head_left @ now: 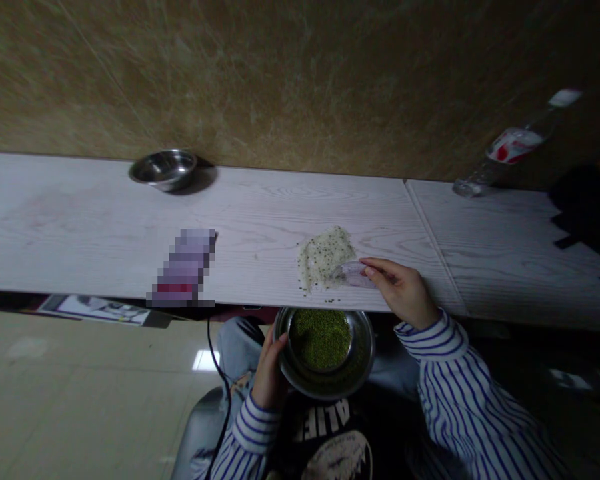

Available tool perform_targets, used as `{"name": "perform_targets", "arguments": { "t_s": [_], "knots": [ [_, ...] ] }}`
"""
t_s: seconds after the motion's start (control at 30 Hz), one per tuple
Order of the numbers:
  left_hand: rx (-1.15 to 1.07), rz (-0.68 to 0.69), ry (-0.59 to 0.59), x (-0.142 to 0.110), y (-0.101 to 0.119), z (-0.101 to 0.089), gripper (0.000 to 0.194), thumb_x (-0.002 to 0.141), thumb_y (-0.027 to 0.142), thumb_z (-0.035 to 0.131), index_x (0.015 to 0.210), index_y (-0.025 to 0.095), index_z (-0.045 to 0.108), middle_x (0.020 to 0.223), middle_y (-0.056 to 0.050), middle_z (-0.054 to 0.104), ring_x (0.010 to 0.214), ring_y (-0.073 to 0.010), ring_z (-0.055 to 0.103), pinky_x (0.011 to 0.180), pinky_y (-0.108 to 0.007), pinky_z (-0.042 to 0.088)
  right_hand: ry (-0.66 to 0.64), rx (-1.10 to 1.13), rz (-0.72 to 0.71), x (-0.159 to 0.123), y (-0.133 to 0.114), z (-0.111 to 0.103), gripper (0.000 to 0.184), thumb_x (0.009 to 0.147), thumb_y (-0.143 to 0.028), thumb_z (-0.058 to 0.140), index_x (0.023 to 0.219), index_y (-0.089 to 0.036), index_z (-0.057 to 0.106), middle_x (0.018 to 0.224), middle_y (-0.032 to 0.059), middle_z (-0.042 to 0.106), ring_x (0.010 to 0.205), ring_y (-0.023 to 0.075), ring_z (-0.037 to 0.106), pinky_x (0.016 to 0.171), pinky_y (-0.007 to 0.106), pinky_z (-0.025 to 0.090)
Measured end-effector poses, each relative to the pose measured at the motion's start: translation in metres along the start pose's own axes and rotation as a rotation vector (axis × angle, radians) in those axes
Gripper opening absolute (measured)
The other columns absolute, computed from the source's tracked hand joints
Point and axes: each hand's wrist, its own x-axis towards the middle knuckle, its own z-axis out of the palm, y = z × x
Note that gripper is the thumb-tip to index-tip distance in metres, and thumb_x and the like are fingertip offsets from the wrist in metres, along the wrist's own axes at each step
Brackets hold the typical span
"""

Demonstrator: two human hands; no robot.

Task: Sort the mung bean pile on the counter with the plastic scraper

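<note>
My left hand (270,371) grips the left rim of a steel bowl (363,360), thumb on top, its other fingers mostly hidden. Small green beans, which look like mung beans (323,339), lie inside it. The bowl is over my lap, just below the table's front edge. Pinched in my right hand (403,290) is a thin, clear plastic piece (356,274); its exact kind is unclear. Its far end meets the lower right side of a flat pile of white rice (325,257). Dark green beans are scattered through the rice, and a few lie near the table edge.
Near the wall on the white wood-grain table (260,220) stands another steel bowl (165,170). A pixelated flat object (185,267) lies left of the rice. A clear bottle (510,147) stands at the back right. A black cable (225,380) hangs beside my leg.
</note>
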Motion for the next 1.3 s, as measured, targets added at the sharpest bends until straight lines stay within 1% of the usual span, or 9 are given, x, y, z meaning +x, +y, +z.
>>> {"name": "perform_targets", "arguments": {
  "t_s": [0.07, 0.17, 0.4, 0.53, 0.67, 0.83, 1.03, 1.17, 1.3],
  "knots": [
    [-0.006, 0.003, -0.003, 0.000, -0.001, 0.000, 0.053, 0.078, 0.040, 0.075, 0.128, 0.024, 0.069, 0.140, -0.007, 0.066, 0.142, -0.0332, 0.046, 0.121, -0.048, 0.029, -0.011, 0.006, 0.011, -0.001, 0.001, 0.001, 0.026, 0.089, -0.035, 0.062, 0.103, -0.021, 0.079, 0.101, 0.0095, 0.080, 0.092, 0.0246, 0.076, 0.088, 0.039, 0.061],
    [-0.008, -0.001, -0.006, -0.001, 0.000, 0.001, 0.052, 0.078, 0.039, 0.075, 0.128, 0.025, 0.069, 0.140, -0.007, 0.065, 0.141, -0.0337, 0.047, 0.121, -0.047, 0.030, -0.040, 0.015, 0.017, -0.004, 0.002, 0.003, 0.027, 0.089, -0.036, 0.062, 0.104, -0.021, 0.079, 0.100, 0.0094, 0.081, 0.089, 0.0238, 0.076, 0.086, 0.039, 0.061],
    [-0.019, -0.013, 0.022, -0.003, 0.002, 0.003, 0.051, 0.078, 0.039, 0.076, 0.126, 0.025, 0.070, 0.137, -0.007, 0.068, 0.140, -0.0330, 0.049, 0.119, -0.046, 0.034, -0.053, 0.011, 0.024, -0.006, -0.003, -0.001, 0.025, 0.087, -0.031, 0.062, 0.102, -0.021, 0.080, 0.098, 0.0086, 0.081, 0.091, 0.0243, 0.076, 0.087, 0.039, 0.061],
    [-0.010, -0.004, 0.009, -0.003, 0.002, 0.003, 0.051, 0.077, 0.040, 0.076, 0.126, 0.025, 0.071, 0.137, -0.007, 0.068, 0.140, -0.0333, 0.049, 0.119, -0.046, 0.033, -0.068, 0.018, 0.032, -0.007, -0.003, -0.003, 0.025, 0.087, -0.031, 0.062, 0.101, -0.021, 0.080, 0.098, 0.0089, 0.081, 0.090, 0.0246, 0.076, 0.086, 0.040, 0.061],
    [-0.006, -0.006, 0.007, -0.004, 0.002, 0.004, 0.046, 0.080, 0.039, 0.073, 0.123, 0.025, 0.072, 0.136, -0.007, 0.068, 0.140, -0.0326, 0.048, 0.121, -0.046, 0.031, -0.094, 0.037, 0.040, -0.009, 0.000, -0.002, 0.024, 0.087, -0.031, 0.063, 0.101, -0.021, 0.080, 0.094, 0.0080, 0.081, 0.087, 0.0238, 0.076, 0.084, 0.039, 0.061],
    [-0.006, 0.000, 0.011, -0.004, 0.003, 0.004, 0.046, 0.079, 0.040, 0.075, 0.122, 0.025, 0.073, 0.135, -0.006, 0.069, 0.139, -0.0323, 0.049, 0.120, -0.046, 0.032, -0.093, 0.066, 0.048, -0.011, 0.000, 0.001, 0.024, 0.086, -0.030, 0.064, 0.101, -0.020, 0.080, 0.091, 0.0082, 0.081, 0.086, 0.0233, 0.077, 0.083, 0.037, 0.062],
    [-0.007, -0.013, 0.001, -0.004, 0.002, 0.005, 0.048, 0.077, 0.040, 0.075, 0.122, 0.022, 0.072, 0.130, -0.009, 0.071, 0.134, -0.0343, 0.054, 0.117, -0.048, 0.035, -0.094, 0.081, 0.039, -0.013, -0.003, 0.008, 0.025, 0.086, -0.032, 0.064, 0.101, -0.019, 0.080, 0.093, 0.0089, 0.081, 0.090, 0.0235, 0.076, 0.088, 0.039, 0.061],
    [-0.003, -0.015, 0.005, -0.005, 0.003, 0.004, 0.046, 0.078, 0.041, 0.075, 0.121, 0.024, 0.072, 0.131, -0.008, 0.071, 0.135, -0.0335, 0.053, 0.116, -0.047, 0.036, -0.104, 0.085, 0.033, -0.012, -0.002, 0.012, 0.026, 0.086, -0.031, 0.063, 0.101, -0.020, 0.080, 0.096, 0.0090, 0.081, 0.092, 0.0236, 0.076, 0.090, 0.040, 0.060],
    [0.026, 0.005, 0.014, -0.005, 0.004, 0.005, 0.048, 0.076, 0.042, 0.075, 0.120, 0.023, 0.073, 0.129, -0.009, 0.072, 0.133, -0.0350, 0.055, 0.115, -0.048, 0.038, -0.064, 0.080, 0.034, -0.009, -0.001, 0.013, 0.027, 0.087, -0.031, 0.062, 0.102, -0.019, 0.080, 0.098, 0.0098, 0.081, 0.094, 0.0241, 0.076, 0.090, 0.041, 0.060]
  ]
}}
